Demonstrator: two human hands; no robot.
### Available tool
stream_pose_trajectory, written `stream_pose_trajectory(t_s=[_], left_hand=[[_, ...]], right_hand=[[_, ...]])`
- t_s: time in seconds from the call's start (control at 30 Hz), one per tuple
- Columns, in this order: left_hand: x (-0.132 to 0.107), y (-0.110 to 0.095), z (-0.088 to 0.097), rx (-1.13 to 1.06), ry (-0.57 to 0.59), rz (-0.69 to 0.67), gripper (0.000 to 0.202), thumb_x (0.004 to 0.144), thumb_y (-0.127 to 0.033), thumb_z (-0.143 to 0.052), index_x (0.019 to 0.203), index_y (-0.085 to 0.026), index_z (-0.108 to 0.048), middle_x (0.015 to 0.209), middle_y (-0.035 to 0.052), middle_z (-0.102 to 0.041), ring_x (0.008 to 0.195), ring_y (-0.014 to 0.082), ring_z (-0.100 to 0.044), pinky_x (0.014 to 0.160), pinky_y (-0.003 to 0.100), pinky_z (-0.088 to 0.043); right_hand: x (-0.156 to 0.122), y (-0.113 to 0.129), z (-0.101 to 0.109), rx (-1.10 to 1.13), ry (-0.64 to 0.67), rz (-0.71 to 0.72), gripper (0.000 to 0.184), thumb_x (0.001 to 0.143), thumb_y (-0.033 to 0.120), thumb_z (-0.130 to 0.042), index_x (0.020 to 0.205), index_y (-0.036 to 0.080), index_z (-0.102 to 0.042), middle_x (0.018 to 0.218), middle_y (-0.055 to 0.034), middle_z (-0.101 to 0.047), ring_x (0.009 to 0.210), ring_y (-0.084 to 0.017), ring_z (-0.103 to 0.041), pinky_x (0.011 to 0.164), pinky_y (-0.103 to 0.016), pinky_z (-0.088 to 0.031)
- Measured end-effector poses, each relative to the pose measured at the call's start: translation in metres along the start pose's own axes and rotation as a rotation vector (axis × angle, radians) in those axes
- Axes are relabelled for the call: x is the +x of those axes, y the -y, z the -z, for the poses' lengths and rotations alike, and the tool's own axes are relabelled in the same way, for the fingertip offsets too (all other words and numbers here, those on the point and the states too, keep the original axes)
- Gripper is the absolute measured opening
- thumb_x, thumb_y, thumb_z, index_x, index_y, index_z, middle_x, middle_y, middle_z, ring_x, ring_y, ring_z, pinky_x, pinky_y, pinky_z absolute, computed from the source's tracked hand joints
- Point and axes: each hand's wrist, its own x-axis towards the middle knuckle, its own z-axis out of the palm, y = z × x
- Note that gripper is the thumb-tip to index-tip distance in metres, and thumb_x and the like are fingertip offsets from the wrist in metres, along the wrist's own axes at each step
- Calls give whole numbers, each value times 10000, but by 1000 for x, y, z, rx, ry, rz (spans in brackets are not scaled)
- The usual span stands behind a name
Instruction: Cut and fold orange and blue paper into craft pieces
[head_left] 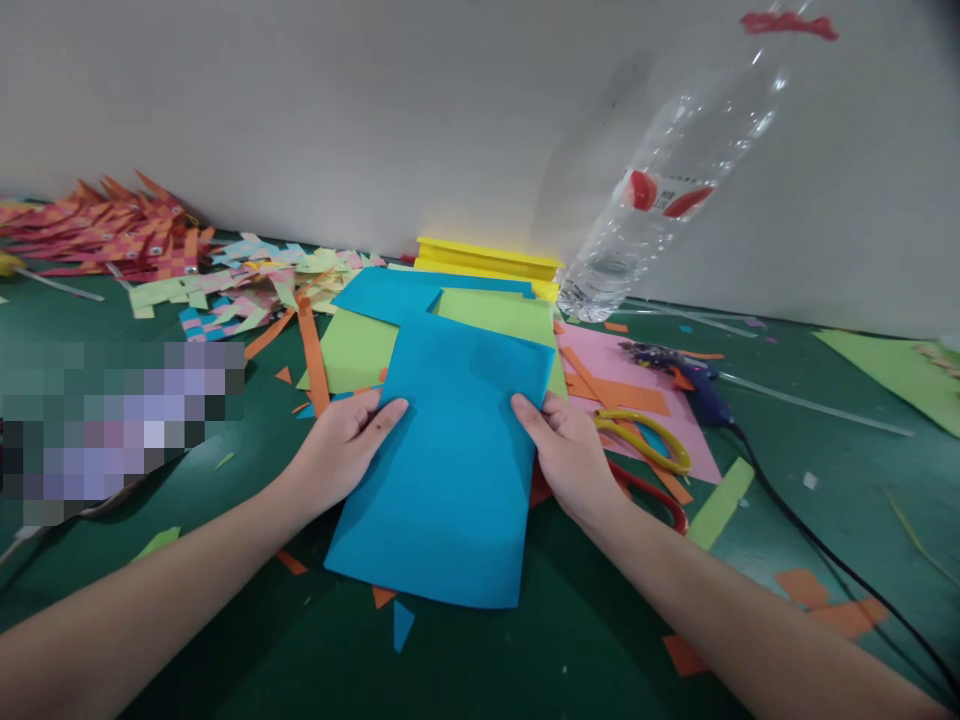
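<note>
You can read no words, brand or number with certainty here. The one printed sign facing you is the label (667, 195) on the clear plastic bottle (694, 150) to your right: a white ground with two red, leaf-like shapes, small dark characters set between them, and a row of tinier marks along the upper edge, all too small and blurred for you to make out. At your left, a pixelated patch (127, 430) gives you only coloured blocks.

Grey wall (300, 100) behind green table (600, 630)
</note>
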Motion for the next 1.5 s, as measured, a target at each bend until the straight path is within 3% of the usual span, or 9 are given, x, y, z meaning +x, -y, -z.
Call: stream_pose_trajectory(t_s=[0.27, 0.4, 0.5, 0.93, 1.07, 1.17, 1.3, 1.4, 1.5], left_hand=[[-1, 0, 2, -34, 14, -11, 418, 910, -482, -428, 604, -205, -365, 526, -58, -379, 449, 98, -405, 440, 224, -305], [0, -1, 2, -61, 72, 0, 400, 914, -497, -417, 642, -203, -422, 560, -44, -453, 480, 109, -465, 451, 225, -339], [0, -1, 2, -44, 66, 3, 416, 910, -515, -410, 632, -206, -399, 552, -47, -426, 472, 108, -447, 447, 226, -329], [0, 1, 2, 17, 40, 23, 430, 894, -534, -400, 613, -215, -332, 539, -56, -334, 453, 107, -382, 444, 236, -302], [0, 0, 1, 9, 48, 25, 426, 895, -531, -401, 616, -214, -349, 536, -52, -365, 453, 110, -404, 441, 232, -315], [-1, 0, 1, 8, 76, 28, 412, 894, -536, -397, 639, -212, -384, 562, -38, -425, 485, 122, -452, 458, 237, -351], [-1, 0, 2, 37, 78, 21, 431, 884, -549, -402, 617, -212, -373, 546, -39, -397, 473, 120, -430, 445, 237, -328], [-1, 0, 2, 58, 62, 7, 446, 880, -549, -408, 592, -214, -345, 523, -49, -347, 444, 109, -383, 425, 236, -290], [-1, 0, 2, 54, 55, 5, 452, 878, -551, -415, 588, -216, -328, 520, -52, -328, 438, 108, -370, 423, 238, -282]], right_hand=[[-3, -2, 1, -17, -66, -32, 330, 813, 548, -599, 862, 233, -684, 819, -33, -696, 732, -199, -626, 648, -332, -512], [-2, -3, 1, 15, -87, -6, 316, 827, 547, -579, 819, 239, -649, 791, -17, -666, 758, -192, -604, 681, -325, -494], [-2, -3, 1, -5, -91, -13, 327, 828, 557, -565, 776, 238, -613, 759, -14, -636, 713, -188, -574, 645, -324, -469], [-1, -2, 1, -102, -141, 12, 483, 804, 584, -579, 574, 223, -353, 543, 57, -312, 488, -106, -305, 456, -269, -259], [-1, -2, 0, -32, -125, 3, 421, 807, 557, -596, 597, 221, -454, 578, 37, -442, 535, -125, -418, 521, -282, -364], [-1, -4, 1, 45, -110, -31, 326, 821, 562, -574, 796, 241, -626, 802, -20, -650, 779, -203, -592, 715, -351, -466], [-1, -7, 2, 66, -175, -71, 375, 810, 588, -575, 960, 259, -672, 1068, -56, -693, 1043, -267, -605, 875, -418, -473], [-1, -7, 2, 74, -159, -60, 369, 817, 578, -575, 997, 271, -674, 1105, -51, -689, 1053, -261, -612, 904, -427, -474], [-1, -7, 2, 32, -138, -20, 352, 831, 574, -557, 957, 266, -670, 956, -49, -708, 920, -253, -641, 831, -428, -496]])
